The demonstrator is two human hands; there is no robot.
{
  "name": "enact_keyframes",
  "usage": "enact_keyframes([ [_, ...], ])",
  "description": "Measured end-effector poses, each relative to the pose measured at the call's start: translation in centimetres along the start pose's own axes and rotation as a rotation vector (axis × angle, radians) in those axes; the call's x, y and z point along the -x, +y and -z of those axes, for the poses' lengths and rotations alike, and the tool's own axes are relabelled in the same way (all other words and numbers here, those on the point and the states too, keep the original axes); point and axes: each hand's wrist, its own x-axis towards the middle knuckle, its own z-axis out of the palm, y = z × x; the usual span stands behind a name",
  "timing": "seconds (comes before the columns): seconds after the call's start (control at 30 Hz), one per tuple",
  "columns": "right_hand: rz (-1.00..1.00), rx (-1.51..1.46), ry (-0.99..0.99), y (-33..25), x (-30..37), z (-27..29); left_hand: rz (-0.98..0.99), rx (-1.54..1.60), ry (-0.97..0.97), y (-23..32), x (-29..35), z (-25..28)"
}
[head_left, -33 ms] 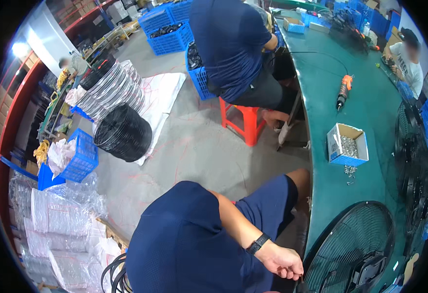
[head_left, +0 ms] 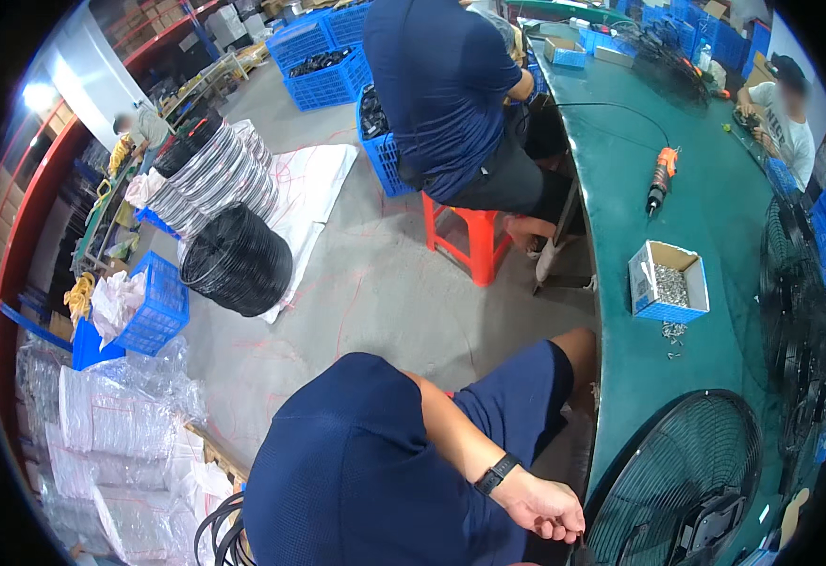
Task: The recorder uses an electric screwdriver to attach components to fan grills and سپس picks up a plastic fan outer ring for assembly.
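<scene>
My left hand (head_left: 547, 507), with a dark watch (head_left: 497, 474) on its wrist, is at the lower edge of the view beside the green table's near side. Its fingers are curled, thumb and forefinger pinched together. A thin dark bit shows under the fingertips, too small to name. Right next to the hand, a round black wire fan guard (head_left: 660, 451) lies on the green table (head_left: 653, 363), a dark bracket-like part (head_left: 712, 522) at its middle. My right hand is out of view.
Beyond the guard stand an open box of small metal screws (head_left: 674, 283), several spilled, and an orange-black power screwdriver (head_left: 660, 181). A co-worker (head_left: 441, 94) sits on a red stool (head_left: 479, 243). Black wire stacks (head_left: 237, 259), blue crates (head_left: 154, 307) and wrapped bundles (head_left: 116, 401) occupy the left floor.
</scene>
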Motion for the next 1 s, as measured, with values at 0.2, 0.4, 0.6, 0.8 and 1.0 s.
enact_keyframes([
  [0.2, -0.032, 0.145, -0.054, -1.8, 0.2, 0.5, 0.092, 0.048, -0.023, -0.7, -0.7, -0.4],
  [0.4, 0.056, 0.183, 0.009, -1.5, 0.2, -1.0, 0.175, 0.151, 0.005, 0.3, 0.4, -0.9],
  [0.6, 0.071, 0.326, -0.032, -1.5, -0.8, -1.1, 0.297, 0.164, -0.013, 0.2, -0.1, -1.5],
  [0.8, 0.037, 0.43, -0.065, -2.1, -0.7, -0.4, 0.332, 0.189, 0.011, -1.2, -1.3, -1.9],
  [1.0, 0.046, 0.407, 0.057, -1.2, -0.5, 0.3, 0.356, 0.103, 0.098, -1.5, -1.6, -1.9],
])
